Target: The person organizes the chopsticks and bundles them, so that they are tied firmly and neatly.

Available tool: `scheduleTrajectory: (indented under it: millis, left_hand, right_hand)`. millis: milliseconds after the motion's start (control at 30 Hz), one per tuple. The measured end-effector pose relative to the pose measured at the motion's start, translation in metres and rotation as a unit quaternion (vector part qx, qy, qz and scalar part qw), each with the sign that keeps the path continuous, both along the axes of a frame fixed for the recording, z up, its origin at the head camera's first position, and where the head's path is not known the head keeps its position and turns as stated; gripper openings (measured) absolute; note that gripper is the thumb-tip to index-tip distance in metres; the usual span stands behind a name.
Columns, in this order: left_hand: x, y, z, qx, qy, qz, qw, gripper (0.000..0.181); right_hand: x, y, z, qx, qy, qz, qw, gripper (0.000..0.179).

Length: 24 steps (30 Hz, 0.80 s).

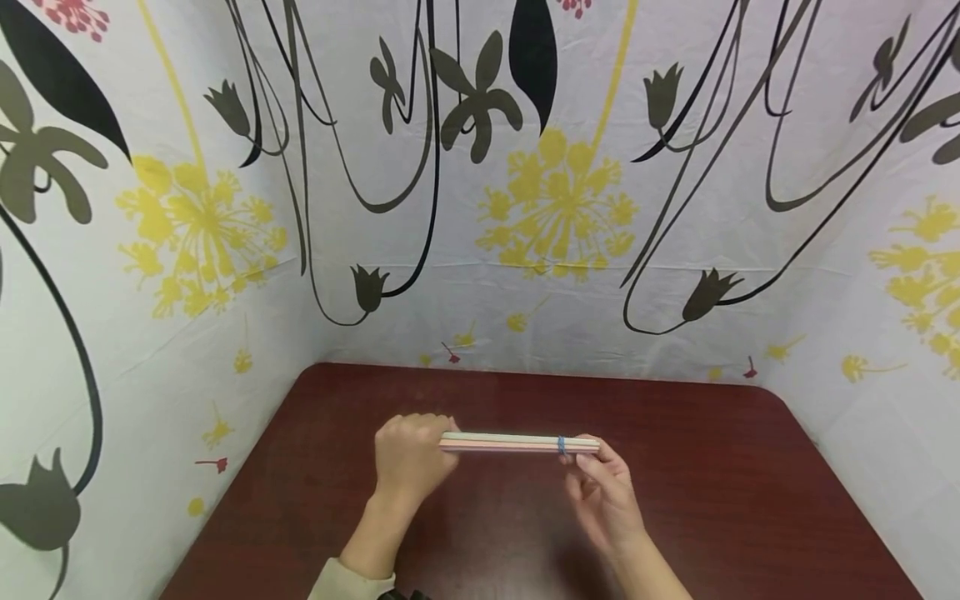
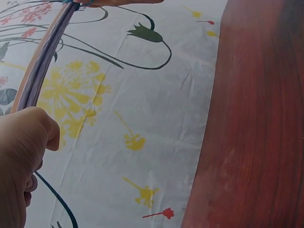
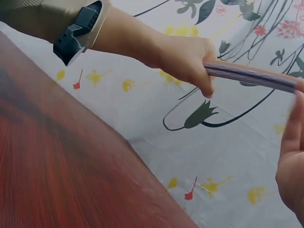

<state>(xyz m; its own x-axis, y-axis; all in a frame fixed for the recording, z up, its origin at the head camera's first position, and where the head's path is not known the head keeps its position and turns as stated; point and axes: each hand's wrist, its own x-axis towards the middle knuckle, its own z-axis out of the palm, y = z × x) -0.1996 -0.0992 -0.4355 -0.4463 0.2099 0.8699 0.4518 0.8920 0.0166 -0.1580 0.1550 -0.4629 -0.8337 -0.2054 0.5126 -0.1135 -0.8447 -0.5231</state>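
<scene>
A bundle of thin, straight pastel sticks (image 1: 502, 442) is held level above the table, white, pink and purplish ones side by side. Around its right end runs a blue band (image 1: 561, 445). My left hand (image 1: 415, 454) grips the left end with curled fingers, which hide that end. At the other end, my right hand (image 1: 607, 492) pinches the bundle by the band between thumb and fingertips. The left wrist view shows the sticks (image 2: 42, 61) rising out of the left fist (image 2: 23, 152). In the right wrist view, the right hand (image 3: 292, 175) is partly cut off.
Beneath the hands lies a dark red-brown wooden table (image 1: 712, 483) with rounded far corners. White cloth (image 1: 480, 325) printed with flowers hangs behind it and along both sides. A black device (image 3: 78, 33) is strapped on the left wrist, at a pale sleeve (image 3: 38, 16).
</scene>
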Motion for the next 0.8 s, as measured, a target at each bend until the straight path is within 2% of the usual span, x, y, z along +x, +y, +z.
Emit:
scheduleTrajectory:
  millis: [67,167,267,300,333,433,500,533,700,733,800]
  left_hand:
    - [-0.001,0.000,-0.001,-0.002,-0.006,0.002,1.0000,0.025]
    - [-0.001,0.000,-0.002,-0.002,-0.010,0.005,0.9999,0.022]
    - [-0.001,0.000,-0.001,-0.004,-0.014,0.005,0.9999,0.021]
    - [-0.001,0.000,-0.001,-0.006,-0.015,0.006,0.9999,0.021]
    - [-0.001,0.000,0.000,-0.008,-0.016,0.006,0.9998,0.021]
    - [0.000,0.000,0.000,-0.013,-0.022,0.007,0.9997,0.020]
    - [0.001,0.000,0.000,-0.015,-0.023,0.008,0.9996,0.020]
    - [0.001,0.000,0.000,-0.017,-0.024,0.008,0.9995,0.020]
    - [0.002,0.002,-0.001,-0.028,-0.032,0.016,0.9989,0.019]
    - [0.003,0.002,-0.002,-0.031,-0.034,0.019,0.9988,0.019]
    - [0.004,0.004,-0.002,-0.040,-0.037,0.022,0.9983,0.019]
  right_hand:
    - [0.002,-0.002,0.001,0.003,-0.016,-0.037,0.9992,0.042]
    - [0.003,-0.001,0.002,0.018,-0.017,-0.079,0.9966,0.041]
    - [0.001,0.004,0.005,0.080,-0.005,-0.154,0.9849,0.040]
    - [-0.001,0.007,0.007,0.113,0.009,-0.181,0.9770,0.038]
    - [-0.002,0.010,0.010,0.154,0.016,-0.212,0.9649,0.036]
    - [-0.008,0.019,0.016,0.257,0.069,-0.266,0.9266,0.029]
    - [-0.011,0.026,0.022,0.316,0.100,-0.274,0.9029,0.026]
    - [-0.012,0.028,0.024,0.337,0.112,-0.270,0.8951,0.026]
    - [-0.017,0.034,0.034,0.396,0.141,-0.247,0.8730,0.026]
    - [-0.017,0.033,0.035,0.409,0.145,-0.253,0.8645,0.026]
    - [-0.017,0.031,0.037,0.443,0.160,-0.278,0.8371,0.026]
